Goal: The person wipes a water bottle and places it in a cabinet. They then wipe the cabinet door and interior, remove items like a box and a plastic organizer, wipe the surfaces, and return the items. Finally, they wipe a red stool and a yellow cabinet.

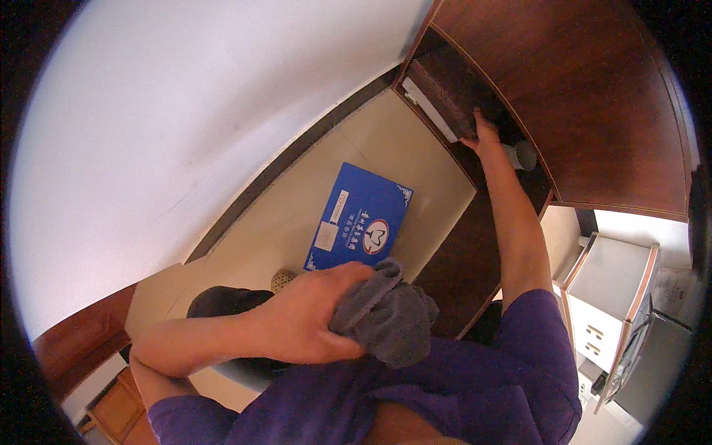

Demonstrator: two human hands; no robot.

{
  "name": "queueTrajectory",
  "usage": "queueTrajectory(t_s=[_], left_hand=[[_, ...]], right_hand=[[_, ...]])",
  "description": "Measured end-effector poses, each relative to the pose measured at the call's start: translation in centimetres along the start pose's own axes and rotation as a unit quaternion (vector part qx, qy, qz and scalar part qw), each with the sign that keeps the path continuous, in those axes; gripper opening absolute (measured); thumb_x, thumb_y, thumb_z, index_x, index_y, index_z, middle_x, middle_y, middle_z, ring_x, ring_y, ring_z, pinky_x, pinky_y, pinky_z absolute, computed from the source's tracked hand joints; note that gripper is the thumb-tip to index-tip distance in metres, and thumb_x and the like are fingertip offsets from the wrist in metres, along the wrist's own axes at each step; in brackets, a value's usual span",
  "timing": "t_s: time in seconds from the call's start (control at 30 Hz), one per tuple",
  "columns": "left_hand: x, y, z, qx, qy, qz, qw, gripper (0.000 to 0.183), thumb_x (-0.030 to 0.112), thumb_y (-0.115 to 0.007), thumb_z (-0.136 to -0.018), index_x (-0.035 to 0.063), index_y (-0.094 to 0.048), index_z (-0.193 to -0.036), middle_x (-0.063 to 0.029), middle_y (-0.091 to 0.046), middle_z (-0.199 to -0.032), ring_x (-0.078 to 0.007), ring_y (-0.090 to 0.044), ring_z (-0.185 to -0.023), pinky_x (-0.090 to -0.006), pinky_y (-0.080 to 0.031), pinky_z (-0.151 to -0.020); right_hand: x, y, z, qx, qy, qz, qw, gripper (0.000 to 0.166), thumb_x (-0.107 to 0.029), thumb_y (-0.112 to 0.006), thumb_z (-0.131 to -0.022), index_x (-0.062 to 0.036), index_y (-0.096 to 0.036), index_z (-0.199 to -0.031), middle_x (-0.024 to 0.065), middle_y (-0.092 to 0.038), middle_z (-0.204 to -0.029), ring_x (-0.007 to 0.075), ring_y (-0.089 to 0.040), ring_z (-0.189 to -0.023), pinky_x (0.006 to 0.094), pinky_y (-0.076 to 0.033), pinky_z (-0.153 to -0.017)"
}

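My left hand point(317, 320) grips a bunched dark grey cloth point(389, 317) in front of my chest. With the arm stretched out, my right hand point(481, 133) reaches into a dark wooden cabinet compartment and holds the near end of a dark brown box point(445, 89), with fingers spread across its end; some of them are hidden. A white, flat edge point(431, 111) shows along the box's lower side. Beside my right wrist stands a greyish cup-like container point(523, 156), partly covered by the arm. A blue flat box point(361, 217) bearing writing and a round emblem lies on the floor beyond my left hand.
A white wall point(167, 111) with a dark skirting point(295, 150) runs along the left. A reddish-brown wooden panel point(584, 100) borders the compartment at upper right. White drawers point(592, 334) stand at right. Part of a patterned shoe point(282, 280) shows near the blue box.
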State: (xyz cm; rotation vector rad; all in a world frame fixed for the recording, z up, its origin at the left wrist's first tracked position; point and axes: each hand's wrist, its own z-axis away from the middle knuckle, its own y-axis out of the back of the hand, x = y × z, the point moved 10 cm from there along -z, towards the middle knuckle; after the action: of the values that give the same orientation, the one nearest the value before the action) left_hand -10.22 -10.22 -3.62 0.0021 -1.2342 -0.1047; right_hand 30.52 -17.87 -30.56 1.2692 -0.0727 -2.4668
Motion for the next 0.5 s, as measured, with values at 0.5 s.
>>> queueTrajectory(t_s=[0.5], left_hand=[[-0.2, -0.1, -0.5, -0.063, -0.025, -0.066, 0.996, 0.067, 0.022, -0.074, -0.058, 0.0005, -0.045, -0.114, -0.0206, -0.053, -0.105, -0.0393, -0.052, -0.100, -0.0429, -0.043, -0.085]], right_hand=[[-6.0, -2.4, 3.1, 0.109, 0.414, 0.514, 0.743, 0.085, -0.042, -0.069, -0.074, -0.0174, -0.023, -0.142, 0.0333, -0.043, -0.125, 0.0457, -0.044, -0.116, 0.0485, -0.044, -0.087]])
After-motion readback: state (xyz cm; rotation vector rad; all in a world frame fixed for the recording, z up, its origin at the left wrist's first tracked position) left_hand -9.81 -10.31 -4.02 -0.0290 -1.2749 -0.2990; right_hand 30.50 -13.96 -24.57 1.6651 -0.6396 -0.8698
